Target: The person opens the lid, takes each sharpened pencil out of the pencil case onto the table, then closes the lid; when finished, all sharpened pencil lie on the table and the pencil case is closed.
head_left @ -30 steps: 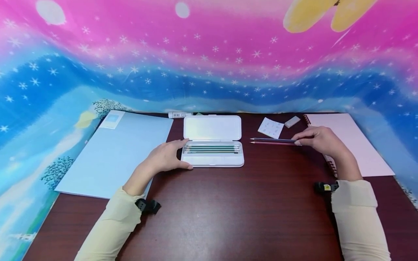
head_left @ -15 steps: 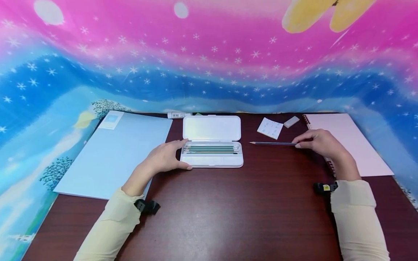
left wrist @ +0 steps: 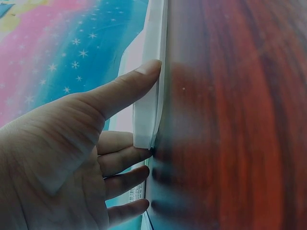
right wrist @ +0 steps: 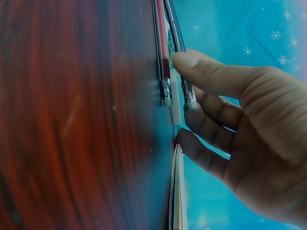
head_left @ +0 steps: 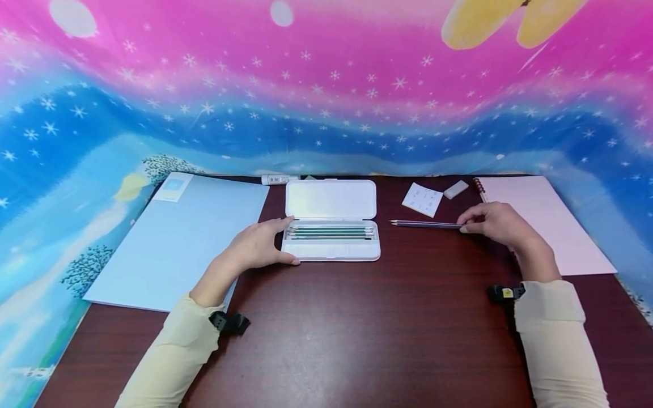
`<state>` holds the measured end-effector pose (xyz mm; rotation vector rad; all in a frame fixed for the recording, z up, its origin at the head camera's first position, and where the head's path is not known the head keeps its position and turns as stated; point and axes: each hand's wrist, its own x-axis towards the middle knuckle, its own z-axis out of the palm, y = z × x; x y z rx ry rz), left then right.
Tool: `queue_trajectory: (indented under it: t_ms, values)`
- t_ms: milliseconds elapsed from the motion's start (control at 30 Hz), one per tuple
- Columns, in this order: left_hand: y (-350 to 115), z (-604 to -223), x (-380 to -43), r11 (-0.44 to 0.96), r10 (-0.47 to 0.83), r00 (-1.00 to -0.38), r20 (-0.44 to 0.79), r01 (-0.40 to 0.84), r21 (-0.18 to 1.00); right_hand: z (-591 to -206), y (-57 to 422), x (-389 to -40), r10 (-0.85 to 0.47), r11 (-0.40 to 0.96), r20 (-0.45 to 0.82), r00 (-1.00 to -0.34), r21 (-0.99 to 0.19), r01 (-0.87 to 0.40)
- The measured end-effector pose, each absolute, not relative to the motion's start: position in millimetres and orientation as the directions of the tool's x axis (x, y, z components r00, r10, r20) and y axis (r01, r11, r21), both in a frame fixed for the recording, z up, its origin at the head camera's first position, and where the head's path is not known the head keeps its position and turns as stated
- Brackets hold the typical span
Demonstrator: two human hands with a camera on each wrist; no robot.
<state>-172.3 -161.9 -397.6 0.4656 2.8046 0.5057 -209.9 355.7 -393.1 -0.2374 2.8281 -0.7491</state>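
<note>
My left hand [head_left: 257, 245] holds the left end of an open white pencil case [head_left: 331, 252], thumb on its front wall and forefinger at the back. In the left wrist view the other fingers extend past the case's end [left wrist: 146, 115]. Several green pencils [head_left: 330, 233] lie side by side in the case. My right hand [head_left: 502, 225] pinches a dark pencil [right wrist: 175, 28] near its eraser end, between thumb and fingers. Close beside it is a red pencil [right wrist: 164, 45], outside the pinch. In the head view the two pencils nearly overlap, tips pointing left toward the case.
A light blue folder [head_left: 178, 243] lies at the left and a pink spiral notebook [head_left: 556, 232] at the right. Behind the pencils are a patterned paper square [head_left: 422, 199] and a white eraser [head_left: 456, 190]. A white tube [head_left: 278, 179] lies by the case lid [head_left: 331, 200].
The dark pencil, held in my right hand, has come slightly toward me, from behind the red pencil to overlapping it and then just in front. The left hand and case stay put.
</note>
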Motion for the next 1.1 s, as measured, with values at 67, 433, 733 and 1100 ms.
queue_trajectory:
  t_ms: [67,433,733,1100]
  values:
    - [-162.1,-397.6,-172.2,0.888,0.352,-0.917,-0.188,0.264,0.376,-393.9,354.8,-210.8,-0.206,0.866,-0.162,-0.965,-0.489,-0.103]
    - [-163.2,-398.9,-172.7,0.885,0.357,-0.916,-0.183,0.269,0.38,-394.9,348.5,-215.9,-0.21,0.887,-0.173,-0.962,-0.449,-0.113]
    - [-162.9,-397.8,-172.8,0.888,0.355,-0.917,-0.184,0.269,0.372,-395.4,345.6,-217.5,-0.216,0.896,-0.158,-0.964,-0.426,-0.13]
    - [-162.5,-397.4,-172.6,0.887,0.359,-0.915,-0.183,0.273,0.371,-395.3,343.9,-219.4,-0.217,0.905,-0.13,-0.967,-0.399,-0.15]
